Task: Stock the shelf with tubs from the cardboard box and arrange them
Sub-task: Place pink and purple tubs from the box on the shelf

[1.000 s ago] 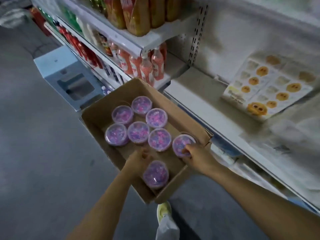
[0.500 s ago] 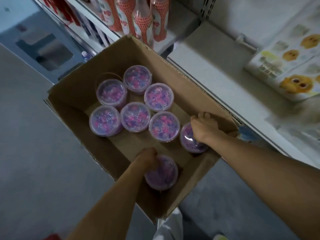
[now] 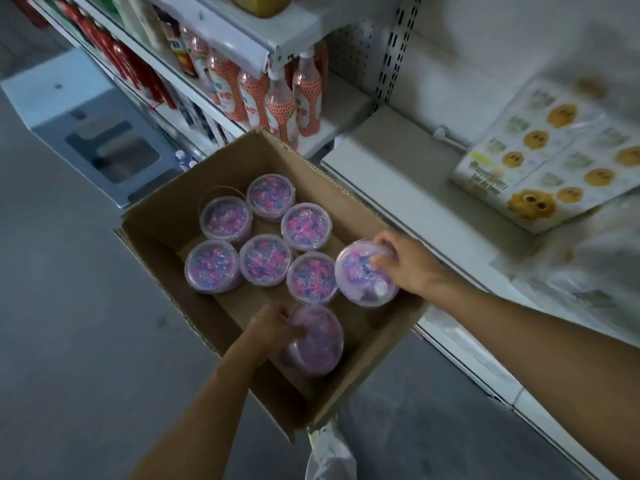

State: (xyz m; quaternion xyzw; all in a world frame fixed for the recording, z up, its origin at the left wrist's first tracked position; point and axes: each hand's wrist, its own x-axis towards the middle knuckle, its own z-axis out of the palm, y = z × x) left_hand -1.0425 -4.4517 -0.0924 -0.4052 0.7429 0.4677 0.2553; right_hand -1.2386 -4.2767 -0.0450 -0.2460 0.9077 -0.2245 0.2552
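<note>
An open cardboard box [image 3: 166, 233] sits on the floor beside the white shelf [image 3: 405, 188]. Inside stand several clear tubs filled with pink and purple bits, such as one tub [image 3: 265, 259] in the middle. My left hand [image 3: 272, 325] grips a tub [image 3: 318, 341] at the box's near end, tilted and just off the bottom. My right hand [image 3: 407, 263] holds another tub [image 3: 360, 277] from above, lifted near the box's right wall, level with its rim.
Orange-labelled spray bottles [image 3: 277, 102] stand on the shelf behind the box. A flat pack printed with yellow faces [image 3: 540, 161] lies on the shelf to the right. A pale blue-white bin [image 3: 86, 129] stands on the floor at left. Grey floor surrounds the box.
Both hands have closed on tubs and raised them. The right tub has risen to the box's rim; the left tub has tipped up. The view shifted slightly.
</note>
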